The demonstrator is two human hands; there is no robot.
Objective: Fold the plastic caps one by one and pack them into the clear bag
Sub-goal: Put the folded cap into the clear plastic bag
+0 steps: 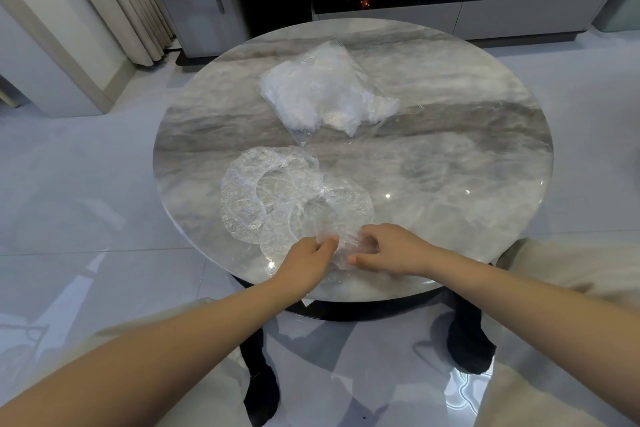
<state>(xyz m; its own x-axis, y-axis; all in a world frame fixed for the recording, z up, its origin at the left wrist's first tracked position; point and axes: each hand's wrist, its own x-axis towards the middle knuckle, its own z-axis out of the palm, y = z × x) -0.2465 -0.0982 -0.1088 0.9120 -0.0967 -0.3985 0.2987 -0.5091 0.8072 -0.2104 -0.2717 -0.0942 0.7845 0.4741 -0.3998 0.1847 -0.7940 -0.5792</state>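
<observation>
Crinkled plastic cap [341, 240] pinched between left hand [309, 262] and right hand [388, 250].

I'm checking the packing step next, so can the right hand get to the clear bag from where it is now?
Probably yes. The clear bag lies in the open farther back on the round table, nothing standing between. But the right hand and left hand both grip a plastic cap at the near edge, so it would have to stretch forward.

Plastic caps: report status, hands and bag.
Left hand and right hand both pinch one plastic cap at near edge. Loose caps remain. Clear bag beyond, part-filled. Path clear.
</observation>
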